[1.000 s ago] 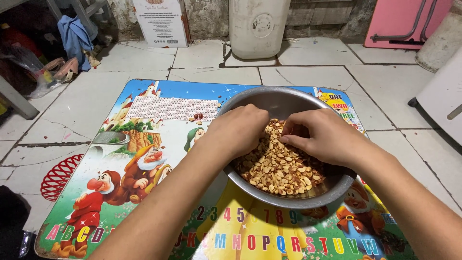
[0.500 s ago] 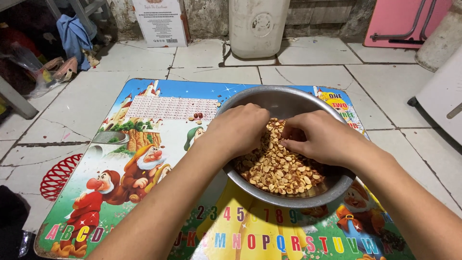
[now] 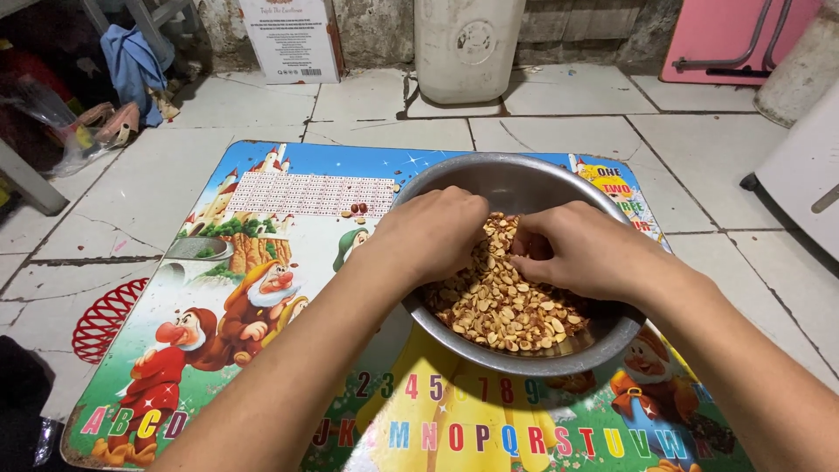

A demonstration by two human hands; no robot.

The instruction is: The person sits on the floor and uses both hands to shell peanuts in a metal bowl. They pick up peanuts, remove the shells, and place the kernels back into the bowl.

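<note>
A round metal bowl (image 3: pixel 489 178) sits on a low table with a colourful cartoon-print top (image 3: pixel 288 262). It holds a heap of shelled peanuts (image 3: pixel 507 306). My left hand (image 3: pixel 433 232) reaches into the bowl from the left, fingers curled down into the peanuts. My right hand (image 3: pixel 581 249) comes in from the right, fingertips pinched together on some peanuts near the middle of the heap. The two hands almost touch over the bowl. What lies under the palms is hidden.
A few dark bits (image 3: pixel 357 210) lie on the table left of the bowl. A red wire coaster (image 3: pixel 105 319) lies on the tiled floor at left. A white bucket (image 3: pixel 468 44), a cardboard sign (image 3: pixel 288 39) and a pink panel (image 3: pixel 743 39) stand at the back wall.
Both hands stay in the bowl; the fingers have shifted slightly among the peanuts. The bowl and table have not moved.
</note>
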